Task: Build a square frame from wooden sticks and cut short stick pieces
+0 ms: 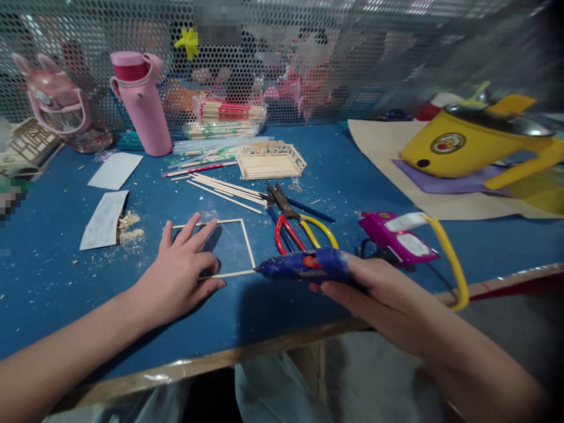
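Note:
My right hand [365, 282] is wrapped round a blue glue gun [304, 264], whose tip touches or nearly touches the near right corner of a rectangle of thin wooden sticks [248, 244] lying flat on the table. My left hand [185, 267] rests with spread fingers over the left part of that rectangle, its fingertips on the far stick and the thumb by the near one. The hand hides the rectangle's left side. Just beyond the glue gun lie pliers [282, 202] with dark jaws and red and yellow handles. Loose wooden sticks [224, 187] point toward them.
A small stick tray [271, 163] and packs of sticks [229, 111] stand at the back by a pink bottle [143, 106]. Sandpaper pieces [104, 220] and sawdust lie left. At right are a purple device [399, 238] with a yellow strap and a yellow pot [476, 144].

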Action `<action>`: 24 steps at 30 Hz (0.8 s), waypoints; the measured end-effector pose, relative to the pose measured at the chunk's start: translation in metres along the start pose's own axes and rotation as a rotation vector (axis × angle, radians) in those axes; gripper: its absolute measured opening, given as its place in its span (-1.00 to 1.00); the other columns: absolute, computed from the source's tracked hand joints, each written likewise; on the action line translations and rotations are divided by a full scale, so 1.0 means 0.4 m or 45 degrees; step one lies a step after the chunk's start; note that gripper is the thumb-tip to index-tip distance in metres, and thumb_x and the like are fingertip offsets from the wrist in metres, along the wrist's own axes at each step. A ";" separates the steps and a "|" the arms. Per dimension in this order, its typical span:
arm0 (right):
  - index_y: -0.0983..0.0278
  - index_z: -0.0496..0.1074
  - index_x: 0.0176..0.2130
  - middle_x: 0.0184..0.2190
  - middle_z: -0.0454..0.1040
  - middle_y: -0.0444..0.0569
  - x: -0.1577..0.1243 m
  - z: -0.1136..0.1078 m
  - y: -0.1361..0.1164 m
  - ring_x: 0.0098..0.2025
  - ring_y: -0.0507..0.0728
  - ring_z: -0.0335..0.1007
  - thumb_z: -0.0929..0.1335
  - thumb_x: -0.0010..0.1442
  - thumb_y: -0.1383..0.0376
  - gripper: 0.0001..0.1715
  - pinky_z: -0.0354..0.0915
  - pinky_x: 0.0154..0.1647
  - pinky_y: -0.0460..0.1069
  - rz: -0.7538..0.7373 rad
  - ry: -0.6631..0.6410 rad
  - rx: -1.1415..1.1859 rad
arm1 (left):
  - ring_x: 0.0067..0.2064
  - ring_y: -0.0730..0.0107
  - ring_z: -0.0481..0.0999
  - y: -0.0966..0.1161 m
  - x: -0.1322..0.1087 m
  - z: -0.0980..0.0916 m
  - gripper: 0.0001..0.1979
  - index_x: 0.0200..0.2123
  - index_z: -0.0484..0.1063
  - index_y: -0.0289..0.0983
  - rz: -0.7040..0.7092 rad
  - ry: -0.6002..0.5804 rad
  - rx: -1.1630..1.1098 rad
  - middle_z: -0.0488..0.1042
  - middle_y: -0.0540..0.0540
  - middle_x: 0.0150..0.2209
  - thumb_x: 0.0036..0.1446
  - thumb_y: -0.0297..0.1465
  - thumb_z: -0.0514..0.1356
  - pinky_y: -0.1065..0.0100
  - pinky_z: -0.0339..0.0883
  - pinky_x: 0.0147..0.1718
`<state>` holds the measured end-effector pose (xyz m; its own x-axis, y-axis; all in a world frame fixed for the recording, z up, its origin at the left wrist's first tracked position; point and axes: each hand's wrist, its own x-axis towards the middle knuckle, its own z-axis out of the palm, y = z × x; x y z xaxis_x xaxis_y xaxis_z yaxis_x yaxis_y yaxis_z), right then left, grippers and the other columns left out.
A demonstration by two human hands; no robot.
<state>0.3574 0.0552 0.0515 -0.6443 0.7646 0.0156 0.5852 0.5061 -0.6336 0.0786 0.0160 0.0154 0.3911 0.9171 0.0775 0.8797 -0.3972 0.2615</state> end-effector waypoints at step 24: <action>0.26 0.40 -0.36 -0.54 0.43 -0.09 -0.005 -0.015 -0.008 -0.55 0.04 0.28 0.19 0.23 0.15 -0.69 0.18 -0.57 -0.06 0.074 -0.034 -0.035 | 0.28 -0.09 -0.10 0.008 0.044 -0.010 -0.77 -0.23 0.47 -0.14 0.033 0.090 0.024 0.10 -0.10 0.24 0.18 -0.29 0.03 -0.35 -0.22 0.08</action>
<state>0.3598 0.0543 0.0580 -0.6214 0.7824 -0.0414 0.6352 0.4721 -0.6113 0.0872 0.0308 0.0214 0.3945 0.9062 0.1521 0.8747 -0.4210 0.2401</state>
